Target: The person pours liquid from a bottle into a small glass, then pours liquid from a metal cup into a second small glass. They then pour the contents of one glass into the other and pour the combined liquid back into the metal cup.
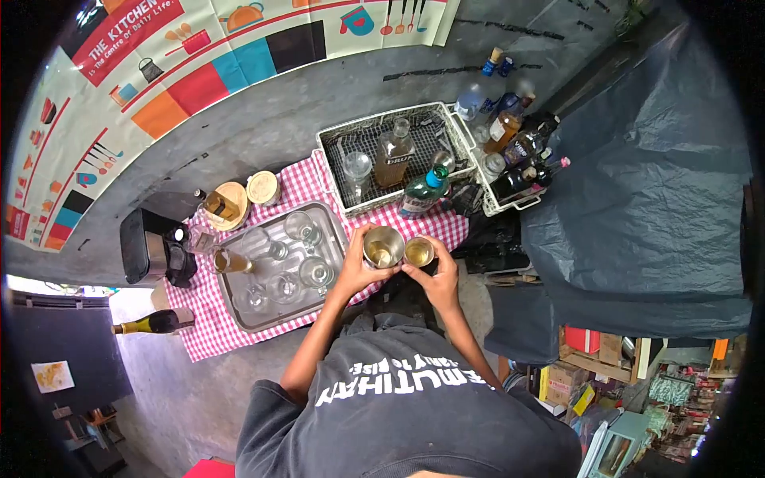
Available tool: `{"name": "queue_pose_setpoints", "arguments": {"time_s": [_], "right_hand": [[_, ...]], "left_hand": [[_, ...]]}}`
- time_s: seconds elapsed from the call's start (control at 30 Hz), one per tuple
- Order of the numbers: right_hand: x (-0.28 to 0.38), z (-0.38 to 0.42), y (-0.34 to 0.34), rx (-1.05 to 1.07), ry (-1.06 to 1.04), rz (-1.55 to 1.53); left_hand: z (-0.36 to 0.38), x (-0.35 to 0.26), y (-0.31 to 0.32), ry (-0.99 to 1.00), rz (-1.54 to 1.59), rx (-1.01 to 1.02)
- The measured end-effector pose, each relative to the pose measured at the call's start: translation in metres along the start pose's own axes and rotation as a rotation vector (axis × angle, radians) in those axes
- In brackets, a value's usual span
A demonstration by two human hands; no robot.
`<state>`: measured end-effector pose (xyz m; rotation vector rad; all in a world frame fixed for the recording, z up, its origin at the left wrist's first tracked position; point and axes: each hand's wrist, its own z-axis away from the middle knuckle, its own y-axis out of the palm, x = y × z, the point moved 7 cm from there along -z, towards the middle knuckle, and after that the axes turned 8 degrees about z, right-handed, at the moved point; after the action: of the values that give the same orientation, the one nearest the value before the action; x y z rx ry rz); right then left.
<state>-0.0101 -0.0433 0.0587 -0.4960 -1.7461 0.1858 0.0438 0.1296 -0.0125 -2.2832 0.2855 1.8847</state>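
Close in front of my chest, my left hand (pixel 355 269) wraps around a metal shaker tin (pixel 384 237) with pale yellow liquid in the bottom. Right beside it, my right hand (pixel 438 279) grips a small glass (pixel 419 252) that also contains yellowish liquid. The two vessels are side by side, rims almost touching. To the left, a metal tray (pixel 233 309) carries several clear stemmed glasses (pixel 316 272). Just beyond my hands stands a bottle with a teal cap (pixel 422 191).
A white wire basket (pixel 327 171) holds a clear bottle (pixel 395 155) and glasses. More bottles (pixel 504 129) fill a rack on the right. On the checkered cloth (pixel 209 338) are round containers (pixel 263 188); a black appliance (pixel 143 245) and a dark bottle (pixel 159 322) stand at the left.
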Motion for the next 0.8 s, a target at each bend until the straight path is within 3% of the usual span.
{"name": "queue_pose_setpoints", "arguments": {"time_s": [0.27,0.33,0.47,0.6,0.8], "right_hand": [[0.008,-0.001,-0.008,-0.022,-0.012,0.038],[0.005,-0.001,-0.007,-0.023,-0.005,0.036],[0.003,0.001,-0.003,-0.026,-0.014,0.081],[0.009,0.002,0.002,0.004,-0.025,0.107],[0.004,0.005,0.006,-0.004,0.009,0.100]], "left_hand": [[0.001,0.002,0.011,-0.047,0.152,0.123],[0.001,-0.004,0.013,-0.005,0.057,0.151],[0.005,-0.007,0.018,-0.071,0.168,0.175],[0.005,-0.010,0.024,0.049,0.078,0.191],[0.002,-0.008,0.030,0.009,0.093,0.227]]}}
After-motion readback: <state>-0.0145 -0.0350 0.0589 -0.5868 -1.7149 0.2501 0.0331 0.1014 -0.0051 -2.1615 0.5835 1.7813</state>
